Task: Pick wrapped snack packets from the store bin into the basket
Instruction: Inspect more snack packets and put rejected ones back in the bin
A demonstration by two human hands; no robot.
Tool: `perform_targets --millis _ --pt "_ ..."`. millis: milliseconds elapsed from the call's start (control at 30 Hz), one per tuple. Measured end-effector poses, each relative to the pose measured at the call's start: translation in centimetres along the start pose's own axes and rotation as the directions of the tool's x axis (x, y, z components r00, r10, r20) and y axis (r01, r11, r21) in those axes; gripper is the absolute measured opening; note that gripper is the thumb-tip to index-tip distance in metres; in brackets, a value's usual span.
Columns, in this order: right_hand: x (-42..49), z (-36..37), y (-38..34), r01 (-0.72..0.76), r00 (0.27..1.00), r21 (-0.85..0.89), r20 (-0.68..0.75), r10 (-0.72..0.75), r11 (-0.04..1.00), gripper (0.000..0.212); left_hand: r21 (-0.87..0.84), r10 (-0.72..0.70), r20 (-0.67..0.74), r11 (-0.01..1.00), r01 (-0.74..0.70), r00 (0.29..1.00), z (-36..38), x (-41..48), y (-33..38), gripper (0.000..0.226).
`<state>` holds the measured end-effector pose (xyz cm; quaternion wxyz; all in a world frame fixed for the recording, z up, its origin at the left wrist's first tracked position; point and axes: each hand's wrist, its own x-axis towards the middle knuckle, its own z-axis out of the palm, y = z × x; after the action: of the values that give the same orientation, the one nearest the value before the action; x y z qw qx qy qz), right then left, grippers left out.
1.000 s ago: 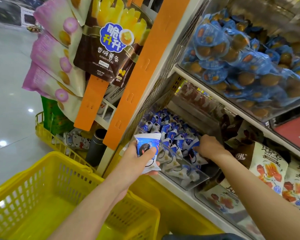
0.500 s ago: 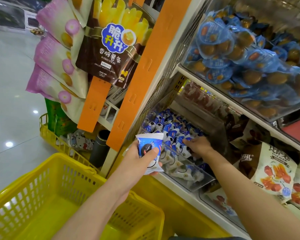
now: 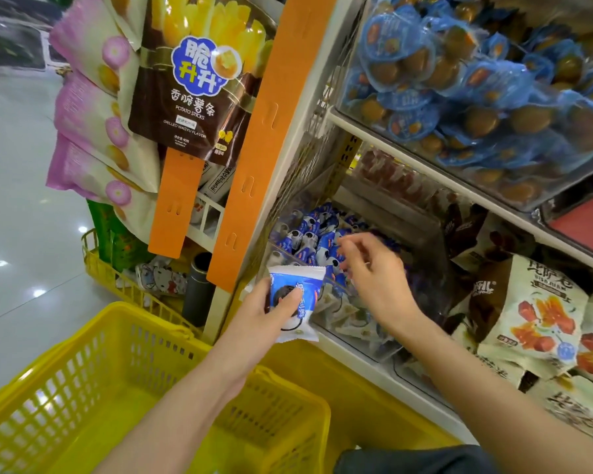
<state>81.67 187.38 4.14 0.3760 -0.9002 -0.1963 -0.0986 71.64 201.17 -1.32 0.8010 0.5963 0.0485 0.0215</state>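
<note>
My left hand grips a blue and white snack packet with a dark round cookie printed on it, just in front of the clear store bin. The bin holds several more blue and white packets. My right hand hovers over the bin's front part, fingers loosely spread and blurred, and I see nothing in them. The yellow plastic basket sits below my left forearm, and its visible part shows no packets.
Brown potato stick bags and pink bags hang on orange strips at the left. An upper bin holds blue-wrapped brown items. Cream snack bags lie to the right. A second yellow basket stands on the floor behind.
My right hand has lifted out of the packets in the bin and moved left toward my left hand. My left hand still holds its packet in about the same spot.
</note>
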Motion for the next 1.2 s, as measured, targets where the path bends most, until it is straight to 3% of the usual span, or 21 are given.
perform_targets --millis 100,267,333,467,567,667,733,800,933,1033,1133,1200 --pt "-3.3 1.2 -1.2 0.007 0.989 0.149 0.147 -0.029 0.989 0.018 0.076 0.025 -0.007 0.997 -0.025 1.0 0.0 -0.1 -0.5 0.026" --pt "-4.9 2.9 -0.1 -0.173 0.958 0.367 0.278 0.07 0.914 0.025 0.096 0.007 -0.035 0.995 -0.003 0.999 -0.1 -0.3 -1.7 0.015" --pt "-5.1 3.3 0.5 -0.174 0.954 0.348 0.29 0.071 0.921 0.02 0.087 -0.007 -0.077 0.996 0.013 0.997 -0.3 -0.2 -2.1 0.007" --pt "-5.3 4.1 0.8 -0.095 0.941 0.312 0.337 -0.016 0.945 0.021 0.14 0.012 -0.207 0.99 0.018 0.978 -1.0 0.3 -3.1 0.029" --pt "-5.4 4.2 0.6 0.097 0.943 0.14 0.304 -0.136 0.985 0.009 0.192 0.024 -0.221 0.981 0.02 0.975 -1.4 0.6 -3.5 0.033" --pt "-5.6 3.9 0.8 0.339 0.917 -0.087 0.255 -0.308 0.937 0.013 0.176 0.009 -0.212 0.984 0.029 0.977 -1.2 0.7 -3.6 0.03" --pt "-5.6 3.7 0.9 0.353 0.921 -0.088 0.209 -0.329 0.932 0.011 0.139 -0.01 -0.207 0.989 0.04 0.978 -1.0 0.7 -3.5 0.023" --pt "-5.6 3.7 0.9 0.262 0.954 -0.002 0.148 -0.259 0.965 0.006 0.103 -0.048 -0.193 0.992 0.069 0.98 -0.9 0.8 -3.4 0.011" --pt "-5.2 3.6 1.0 -0.043 0.995 0.236 0.096 0.02 0.971 0.008 0.111 -0.093 -0.213 0.987 0.119 0.973 -1.1 0.8 -3.1 0.03" --pt "-5.1 3.5 0.9 -0.208 0.976 0.384 0.142 0.165 0.9 0.014 -0.068 -0.067 -0.257 0.996 0.051 0.964 -1.4 0.7 -2.8 0.047" --pt "-5.1 3.3 0.6 -0.311 0.946 0.512 0.249 0.209 0.801 0.01 -0.202 -0.014 -0.294 0.978 -0.048 0.956 -1.9 0.7 -2.4 0.043" --pt "-5.1 3.3 0.7 -0.312 0.928 0.446 0.331 0.169 0.839 0.016 -0.168 0.027 -0.335 0.982 -0.088 0.942 -2.2 0.6 -2.1 0.028"
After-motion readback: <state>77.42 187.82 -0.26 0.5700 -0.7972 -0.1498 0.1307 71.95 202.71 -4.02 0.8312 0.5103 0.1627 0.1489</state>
